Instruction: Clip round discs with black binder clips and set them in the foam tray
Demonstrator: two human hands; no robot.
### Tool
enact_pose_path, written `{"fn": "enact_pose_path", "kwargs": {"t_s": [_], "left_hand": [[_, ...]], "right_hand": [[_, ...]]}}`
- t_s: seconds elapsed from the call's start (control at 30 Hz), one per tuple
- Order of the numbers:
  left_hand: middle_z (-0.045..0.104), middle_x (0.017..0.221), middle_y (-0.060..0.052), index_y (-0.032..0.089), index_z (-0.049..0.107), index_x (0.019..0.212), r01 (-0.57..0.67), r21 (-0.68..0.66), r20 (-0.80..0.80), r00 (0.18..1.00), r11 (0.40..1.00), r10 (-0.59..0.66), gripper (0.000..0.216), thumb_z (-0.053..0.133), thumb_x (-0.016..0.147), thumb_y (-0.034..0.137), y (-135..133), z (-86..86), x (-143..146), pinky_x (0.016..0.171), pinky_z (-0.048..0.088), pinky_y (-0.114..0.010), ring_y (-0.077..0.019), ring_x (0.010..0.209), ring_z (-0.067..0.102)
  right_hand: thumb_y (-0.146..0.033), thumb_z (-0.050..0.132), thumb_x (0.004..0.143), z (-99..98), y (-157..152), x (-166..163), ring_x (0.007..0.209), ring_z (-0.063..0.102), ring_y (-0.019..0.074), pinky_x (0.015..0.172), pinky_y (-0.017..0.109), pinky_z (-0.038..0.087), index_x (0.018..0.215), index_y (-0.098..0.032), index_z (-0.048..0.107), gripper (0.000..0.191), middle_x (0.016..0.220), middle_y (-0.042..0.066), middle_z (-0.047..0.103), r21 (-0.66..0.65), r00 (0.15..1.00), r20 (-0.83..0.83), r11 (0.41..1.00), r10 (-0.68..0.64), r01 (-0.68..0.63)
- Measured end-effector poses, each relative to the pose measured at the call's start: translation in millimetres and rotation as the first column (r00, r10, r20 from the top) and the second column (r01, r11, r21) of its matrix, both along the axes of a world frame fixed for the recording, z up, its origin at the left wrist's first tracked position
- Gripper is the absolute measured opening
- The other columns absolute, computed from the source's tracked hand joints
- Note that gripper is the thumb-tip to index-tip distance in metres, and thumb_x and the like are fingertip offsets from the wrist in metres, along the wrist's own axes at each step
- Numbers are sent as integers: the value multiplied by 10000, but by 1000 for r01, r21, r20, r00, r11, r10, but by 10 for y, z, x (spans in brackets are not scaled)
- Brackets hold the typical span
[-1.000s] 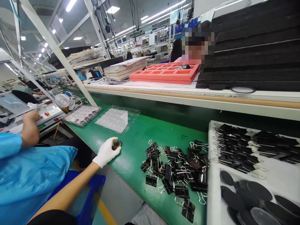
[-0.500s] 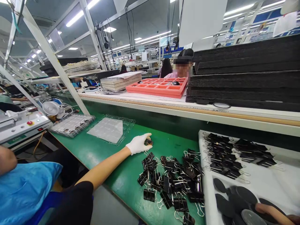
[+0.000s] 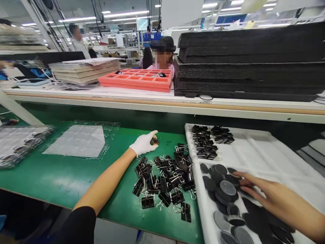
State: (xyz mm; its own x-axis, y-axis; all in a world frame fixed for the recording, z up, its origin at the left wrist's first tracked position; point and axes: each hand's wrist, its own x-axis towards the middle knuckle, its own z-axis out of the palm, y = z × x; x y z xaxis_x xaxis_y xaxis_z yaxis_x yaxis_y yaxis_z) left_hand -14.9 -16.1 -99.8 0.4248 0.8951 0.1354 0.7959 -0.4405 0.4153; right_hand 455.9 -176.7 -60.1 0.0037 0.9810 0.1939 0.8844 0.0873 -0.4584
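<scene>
My left hand, in a white glove, is closed around a small round dark part with a coppery edge, just above the green bench top. Close by to its right lies a heap of black binder clips with wire handles. My bare right hand reaches into the white tray, its thumb and fingers pinching the edge of a black disc. Around those fingers lie several more black discs and a clear-topped round piece, overlapping loosely.
More binder clips sit in the tray's far compartment. Clear plastic trays lie at left. On the shelf above are an orange compartment tray, stacked sheets and black foam blocks. A co-worker is behind the shelf.
My view has swung to the right, bringing more of the white tray and my right hand into sight. My left hand still holds the small round part.
</scene>
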Motion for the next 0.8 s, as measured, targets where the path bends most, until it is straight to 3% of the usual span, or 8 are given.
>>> {"fn": "enact_pose_path", "kwargs": {"t_s": [0.07, 0.17, 0.2, 0.27, 0.37, 0.47, 0.7, 0.8], "left_hand": [[690, 1388, -43, 246, 358, 1599, 25, -18, 14, 1000, 1000, -25, 824, 658, 848, 407, 7, 2, -16, 898, 558, -340, -244, 1007, 744], [641, 1462, -56, 247, 306, 1628, 35, -31, 15, 999, 999, -34, 867, 657, 859, 440, 18, 8, -10, 851, 559, -346, -231, 909, 745], [639, 1466, -62, 247, 284, 1639, 26, -31, 11, 1000, 999, -26, 882, 655, 865, 450, 21, 10, -3, 835, 557, -347, -229, 883, 743], [661, 1435, -66, 246, 248, 1652, 6, -31, 8, 1000, 1000, -5, 902, 653, 874, 455, 27, 12, 13, 814, 552, -342, -229, 875, 742], [697, 1371, -62, 235, 227, 1658, 11, -17, 9, 1000, 1000, -11, 912, 652, 878, 446, 34, 9, 26, 813, 546, -336, -240, 929, 742], [703, 1350, -68, 227, 212, 1661, 50, -1, 22, 999, 999, -50, 931, 660, 875, 446, 42, -1, 18, 833, 545, -342, -249, 965, 740], [693, 1366, -77, 241, 190, 1666, 76, -50, 90, 993, 996, -71, 970, 685, 855, 436, 78, -33, -5, 856, 549, -343, -260, 1027, 736], [691, 1372, -74, 241, 180, 1670, 105, -77, 116, 989, 991, -96, 981, 691, 858, 449, 95, -36, -5, 865, 547, -339, -257, 1026, 737]], "right_hand": [[-572, 659, 727, 222, 75, -69, 644, 732, 296, 592, 446, 595, 1007, -516, 716, 292, 855, 14, 791, -91, 998, -43, 995, 44, -47], [-563, 680, 772, 536, 270, -443, 736, 749, 288, 749, 468, 624, 1058, -374, 714, 345, 926, 65, 790, 21, 990, -139, 1000, 0, 3], [-554, 694, 788, 605, 367, -638, 828, 764, 287, 829, 461, 630, 1073, -326, 711, 365, 947, 80, 787, 42, 972, -237, 999, 6, 4], [-537, 754, 791, 665, 610, -1081, 781, 763, 263, 800, 441, 651, 1144, -253, 684, 459, 977, 94, 777, -38, 883, -465, 995, 66, -95], [-329, 846, 748, 589, 1047, -1722, 722, 752, 214, 758, 364, 665, 1059, -191, 695, 372, 857, 60, 747, -110, 707, -702, 968, 86, -227], [-123, 826, 766, 422, 1429, -2203, 686, 729, 164, 731, 292, 658, 900, -150, 720, 173, 800, 54, 742, -257, 649, -761, 913, 11, -317], [-100, 860, 757, 20, 1815, -2682, 562, 639, 108, 607, 224, 581, 742, -155, 689, 179, 693, 15, 730, -472, 796, -601, 834, -67, -286], [-153, 897, 736, -118, 1869, -2705, 596, 663, 122, 615, 217, 541, 780, -175, 655, 247, 671, -11, 707, -442, 871, -491, 862, -2, -247]]}}
